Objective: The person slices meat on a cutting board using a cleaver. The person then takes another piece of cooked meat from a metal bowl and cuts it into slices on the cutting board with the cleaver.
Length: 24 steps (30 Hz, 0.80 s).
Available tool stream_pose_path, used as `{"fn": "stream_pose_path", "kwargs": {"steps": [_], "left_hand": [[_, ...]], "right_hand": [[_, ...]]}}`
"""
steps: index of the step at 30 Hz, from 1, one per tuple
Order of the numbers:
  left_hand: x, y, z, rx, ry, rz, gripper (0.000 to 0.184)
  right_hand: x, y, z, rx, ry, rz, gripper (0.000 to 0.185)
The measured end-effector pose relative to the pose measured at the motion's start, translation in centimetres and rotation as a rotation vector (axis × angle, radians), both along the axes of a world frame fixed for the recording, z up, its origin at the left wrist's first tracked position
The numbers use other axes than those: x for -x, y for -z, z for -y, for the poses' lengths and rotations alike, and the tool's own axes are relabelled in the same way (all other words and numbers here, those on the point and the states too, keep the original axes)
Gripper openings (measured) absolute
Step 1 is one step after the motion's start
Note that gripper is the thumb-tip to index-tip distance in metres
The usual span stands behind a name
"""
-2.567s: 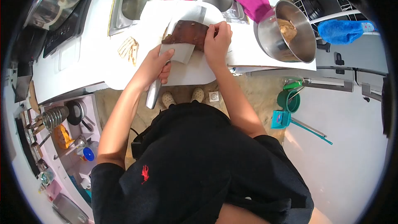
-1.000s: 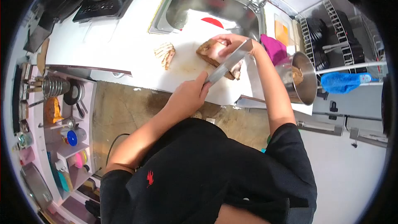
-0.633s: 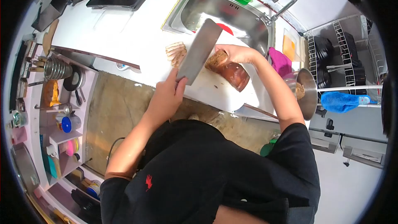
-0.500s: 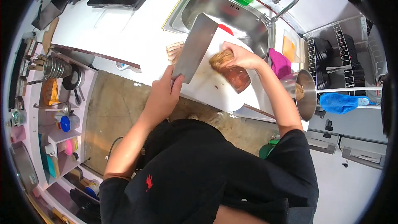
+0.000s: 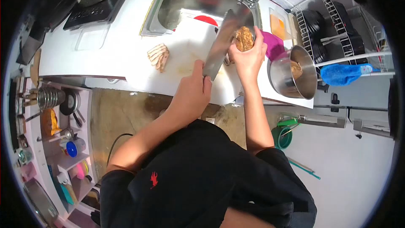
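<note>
**Cleaver on one side, chunk of meat up in the other hand**

White counter (image 5: 55,61) in a bright kitchen, steel sink (image 5: 192,1) at the far side, dish rack (image 5: 311,33) off to the far right. White cutting board (image 5: 190,44) on the near side of the sink, with a few wet-looking stains.

Big change just now: brown piece of meat (image 5: 244,38) tipped up in the right hand (image 5: 249,62), rough end toward the camera, no longer flat on the board like a moment ago. Probably more of a turn or a look-over than a cut at this instant, judging by that. Contact between its lower end and the board? Can't tell, hidden behind the hand.

Right fingers and thumb spread apart, clamped on opposite sides of the meat. Left hand (image 5: 190,99) closed on the cleaver (image 5: 220,46), index finger stretched along the metal, blade slanting far and right, blurred, just beside the meat.

On the left of the board, pale sliced pieces (image 5: 158,57) in a loose bunch. On the right, steel bowl (image 5: 306,74) with another brown piece (image 5: 296,70) inside, and magenta cloth (image 5: 273,45) beside the bowl.
</note>
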State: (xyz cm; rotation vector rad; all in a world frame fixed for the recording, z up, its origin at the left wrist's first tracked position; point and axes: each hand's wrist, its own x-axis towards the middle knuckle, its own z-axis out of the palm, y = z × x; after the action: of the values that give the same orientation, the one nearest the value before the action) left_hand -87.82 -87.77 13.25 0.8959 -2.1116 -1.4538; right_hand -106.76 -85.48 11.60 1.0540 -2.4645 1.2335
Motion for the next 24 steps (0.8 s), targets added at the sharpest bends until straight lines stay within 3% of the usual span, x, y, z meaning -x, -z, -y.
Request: {"fn": "stream_pose_path", "kwargs": {"steps": [4, 8, 20, 24], "left_hand": [[0.4, 1.2, 0.3, -0.016, -0.014, 0.050, 0.025], [0.7, 1.5, 0.9, -0.028, -0.011, 0.104, 0.026], [0.6, -0.4, 1.2, 0.063, 0.029, 0.075, 0.026], [0.6, -1.1, 1.0, 0.041, 0.051, 0.183, 0.026]], "right_hand": [[2.5, -0.2, -2.2, -0.135, -0.226, 0.232, 0.092], [4.7, -0.1, -2.7, -0.052, -0.640, 0.600, 0.090], [3.8, 2.6, 0.2, 0.208, -0.380, 0.541, 0.063], [3.8, 3.5, 0.0, 0.298, -0.340, 0.575, 0.061]]}}
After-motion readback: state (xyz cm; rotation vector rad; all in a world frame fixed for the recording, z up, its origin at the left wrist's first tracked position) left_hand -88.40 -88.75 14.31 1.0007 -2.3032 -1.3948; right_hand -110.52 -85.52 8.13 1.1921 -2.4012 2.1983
